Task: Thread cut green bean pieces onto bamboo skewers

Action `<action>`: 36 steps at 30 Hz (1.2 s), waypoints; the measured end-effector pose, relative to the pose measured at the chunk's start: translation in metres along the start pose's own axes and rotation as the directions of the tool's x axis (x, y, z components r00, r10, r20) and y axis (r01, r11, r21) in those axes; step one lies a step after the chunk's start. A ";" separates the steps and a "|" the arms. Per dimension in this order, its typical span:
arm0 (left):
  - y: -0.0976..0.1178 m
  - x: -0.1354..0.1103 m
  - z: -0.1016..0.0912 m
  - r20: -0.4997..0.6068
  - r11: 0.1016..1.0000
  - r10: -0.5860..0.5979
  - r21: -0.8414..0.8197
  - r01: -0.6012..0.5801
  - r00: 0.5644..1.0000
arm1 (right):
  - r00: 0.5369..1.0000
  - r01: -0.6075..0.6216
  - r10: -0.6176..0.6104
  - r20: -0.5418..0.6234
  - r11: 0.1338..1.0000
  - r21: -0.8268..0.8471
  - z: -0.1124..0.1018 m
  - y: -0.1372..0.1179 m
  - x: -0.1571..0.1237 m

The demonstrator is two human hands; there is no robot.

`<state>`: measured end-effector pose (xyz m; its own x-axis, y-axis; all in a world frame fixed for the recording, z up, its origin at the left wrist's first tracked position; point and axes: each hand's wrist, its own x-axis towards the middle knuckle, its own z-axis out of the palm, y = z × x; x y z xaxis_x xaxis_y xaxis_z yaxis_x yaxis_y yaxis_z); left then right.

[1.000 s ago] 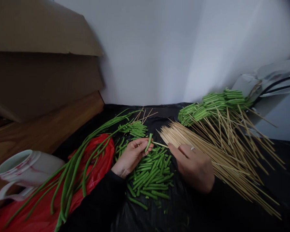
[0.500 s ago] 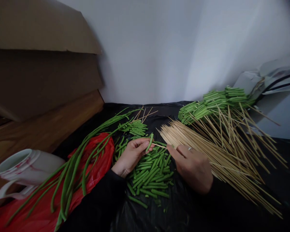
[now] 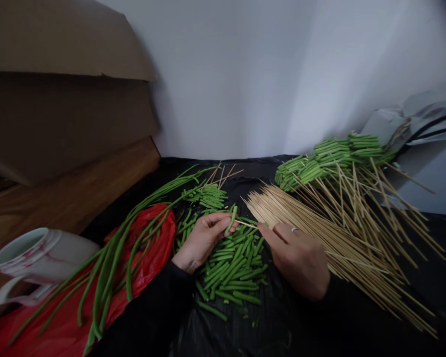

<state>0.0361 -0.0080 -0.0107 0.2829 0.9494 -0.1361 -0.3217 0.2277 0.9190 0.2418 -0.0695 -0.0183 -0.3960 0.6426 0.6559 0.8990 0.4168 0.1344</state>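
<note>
My left hand (image 3: 205,237) pinches a short cut piece of green bean (image 3: 232,219) between thumb and fingers, holding it nearly upright. A thin wooden skewer (image 3: 247,224) runs from that piece to my right hand (image 3: 299,258), whose fingers are closed on it. The skewer's tip meets the bean piece; whether it has gone through I cannot tell. Below both hands lies a loose pile of cut bean pieces (image 3: 232,272). Beside my right hand a thick bundle of bare skewers (image 3: 327,233) fans out, its points toward the middle.
Skewered bean rows (image 3: 330,156) are stacked at the back right, and a smaller group (image 3: 210,196) lies behind my left hand. Long whole beans (image 3: 113,258) rest over a red plastic bag (image 3: 152,267). A white pitcher (image 3: 55,258) and cardboard box (image 3: 67,99) stand left.
Hardly anything differs. Both hands keep the same hold on the bean piece and skewer, and the view has shifted very slightly.
</note>
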 end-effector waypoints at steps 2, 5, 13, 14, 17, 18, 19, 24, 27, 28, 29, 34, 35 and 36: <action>-0.001 0.000 0.000 -0.010 1.000 -0.001 0.014 0.001 1.000 | 1.000 0.003 -0.003 0.003 1.000 -0.002 0.000 -0.001 -0.001; -0.002 0.000 0.000 -0.015 0.999 0.005 0.039 -0.004 1.000 | 1.000 -0.005 0.005 0.010 1.000 -0.006 0.001 -0.004 -0.002; -0.004 -0.002 0.004 0.041 0.995 0.026 0.094 -0.029 0.999 | 1.000 -0.013 0.013 -0.006 1.000 0.026 0.002 -0.008 -0.002; -0.004 -0.002 0.005 0.034 0.996 0.032 0.084 -0.034 0.999 | 1.000 -0.019 0.019 -0.007 0.999 0.032 0.002 -0.008 -0.002; -0.004 -0.003 0.007 0.005 0.998 0.029 0.055 -0.029 1.000 | 0.999 -0.042 0.042 -0.002 0.998 0.042 0.003 -0.007 -0.002; -0.003 -0.003 0.007 -0.003 0.998 0.021 0.052 -0.021 1.000 | 0.999 -0.047 0.047 0.000 0.998 0.044 0.003 -0.007 -0.002; -0.003 -0.003 0.007 -0.008 0.999 0.013 0.051 -0.012 1.000 | 0.999 -0.051 0.051 0.000 0.998 0.047 0.004 -0.007 -0.002; 0.002 -0.003 0.005 -0.063 1.000 0.018 0.002 -0.018 0.998 | 0.998 -0.058 0.058 -0.008 0.997 0.052 0.003 -0.005 -0.001; 0.004 -0.002 0.002 -0.063 1.000 0.013 -0.023 -0.014 0.998 | 0.998 -0.053 0.055 -0.026 0.996 0.069 0.002 -0.005 -0.001; 0.004 -0.002 0.002 -0.047 1.000 0.006 -0.030 -0.007 0.999 | 0.998 -0.047 0.050 -0.040 0.996 0.080 0.002 -0.005 -0.001; 0.004 -0.002 0.001 -0.032 0.999 0.001 -0.037 -0.002 0.999 | 0.997 -0.040 0.045 -0.054 0.995 0.091 0.002 -0.005 -0.001; 0.002 -0.002 0.001 -0.020 0.998 -0.005 -0.069 0.004 1.000 | 0.994 -0.032 0.043 -0.097 0.993 0.112 0.001 -0.008 -0.001; 0.002 -0.003 0.002 -0.019 0.998 -0.007 -0.070 0.005 1.000 | 0.994 -0.031 0.043 -0.100 0.993 0.113 0.001 -0.008 -0.001; 0.002 -0.003 0.002 -0.015 0.998 -0.008 -0.067 0.007 1.000 | 0.994 -0.031 0.042 -0.101 0.993 0.115 0.001 -0.008 -0.002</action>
<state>0.0367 -0.0109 -0.0079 0.2720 0.9506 -0.1493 -0.3799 0.2486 0.8910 0.2350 -0.0733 -0.0211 -0.3367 0.5914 0.7327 0.8832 0.4683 0.0278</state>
